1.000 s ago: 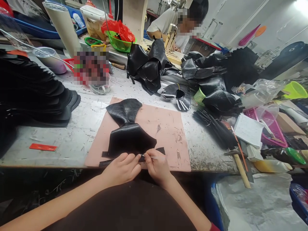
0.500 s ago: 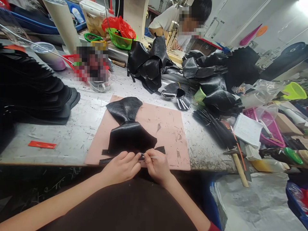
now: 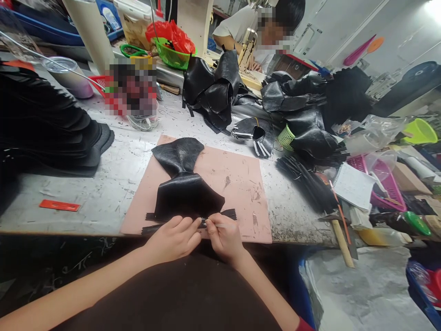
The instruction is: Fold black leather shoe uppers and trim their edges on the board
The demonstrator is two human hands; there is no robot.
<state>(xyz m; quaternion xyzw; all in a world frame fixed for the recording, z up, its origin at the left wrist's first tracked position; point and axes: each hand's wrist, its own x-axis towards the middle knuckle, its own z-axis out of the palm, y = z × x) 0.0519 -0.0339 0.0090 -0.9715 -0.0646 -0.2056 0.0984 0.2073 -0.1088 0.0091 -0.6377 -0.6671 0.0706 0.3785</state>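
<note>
A black leather piece (image 3: 188,195), narrow at its waist, lies on a pink board (image 3: 241,184) at the table's front edge. Black strips (image 3: 150,229) with ragged ends run along its near edge. My left hand (image 3: 177,235) is closed at this edge, thumb and forefinger pinching the black strip. Close beside it, fingertips almost meeting, my right hand (image 3: 225,236) is closed around a slim pale tool (image 3: 225,225), whose tip is at the strip. What lies between the fingertips is too small to make out.
Stacked black pieces (image 3: 51,133) stand left, behind a red-orange strip (image 3: 59,205). Black leather parts (image 3: 217,92) are heaped at the back. On the right lie a hammer (image 3: 342,243), a notebook (image 3: 354,186) and a pink basket (image 3: 389,186). A co-worker (image 3: 237,27) sits beyond.
Both hands stay in the same place with nearly the same grip. The view has shifted very slightly.
</note>
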